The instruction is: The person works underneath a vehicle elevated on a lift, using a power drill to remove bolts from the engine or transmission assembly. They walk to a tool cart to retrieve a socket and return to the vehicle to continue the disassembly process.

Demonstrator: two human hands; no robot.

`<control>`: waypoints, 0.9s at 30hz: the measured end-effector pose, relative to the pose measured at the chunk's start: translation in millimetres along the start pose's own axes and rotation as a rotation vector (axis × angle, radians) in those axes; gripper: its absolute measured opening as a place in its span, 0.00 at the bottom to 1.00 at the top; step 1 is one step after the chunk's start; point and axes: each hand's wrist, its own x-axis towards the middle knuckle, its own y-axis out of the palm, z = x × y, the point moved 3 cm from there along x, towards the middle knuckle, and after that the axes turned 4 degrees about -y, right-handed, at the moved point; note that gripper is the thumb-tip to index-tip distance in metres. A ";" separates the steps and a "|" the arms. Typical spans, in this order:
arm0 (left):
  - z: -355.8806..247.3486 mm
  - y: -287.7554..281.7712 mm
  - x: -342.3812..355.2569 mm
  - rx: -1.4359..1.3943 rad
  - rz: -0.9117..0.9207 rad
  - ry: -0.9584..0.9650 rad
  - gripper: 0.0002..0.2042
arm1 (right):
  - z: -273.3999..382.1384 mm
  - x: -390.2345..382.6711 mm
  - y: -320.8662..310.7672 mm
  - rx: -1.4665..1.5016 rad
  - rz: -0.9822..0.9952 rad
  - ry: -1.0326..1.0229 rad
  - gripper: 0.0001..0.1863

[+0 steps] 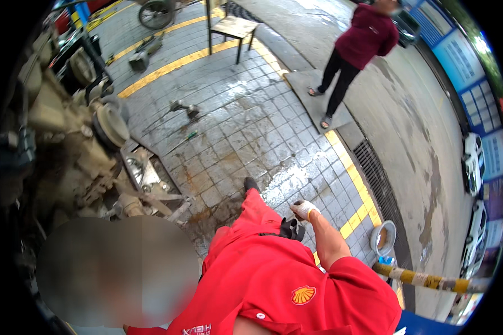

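My right hand (304, 210), in a white glove with the fingertips bare, hangs beside my red-clad right hip. Its fingers are curled together; what they hold, if anything, is too small to make out. Nearest to it is a black item (290, 230) at my waist. My left hand is not seen; a grey blurred patch covers the lower left. Left of my legs, a metal tray (176, 181) holds loose metal parts beside large, dirty vehicle parts (84, 162). On the tiled floor ahead lie a power tool (184, 109) and a long thin tool with a green handle (191, 135).
A person in a maroon top (366, 36) stands on a grey mat at the far right. A wooden chair (232, 27) and a wheel (156, 14) are farther back. At right are a drain grate (377, 170), a bucket (391, 230) and a yellow-banded bar (422, 279).
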 end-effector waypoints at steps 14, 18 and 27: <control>19.7 -26.1 -199.0 -0.068 -0.187 -0.275 0.08 | 43.5 75.1 22.7 0.252 0.298 -0.033 0.14; 21.5 -15.3 -295.2 -0.045 -0.338 -0.200 0.10 | 67.8 118.6 17.5 0.080 0.339 -0.070 0.21; 17.2 83.0 -482.3 -0.018 -0.696 0.023 0.08 | 160.4 215.6 -20.9 0.049 0.547 -0.116 0.08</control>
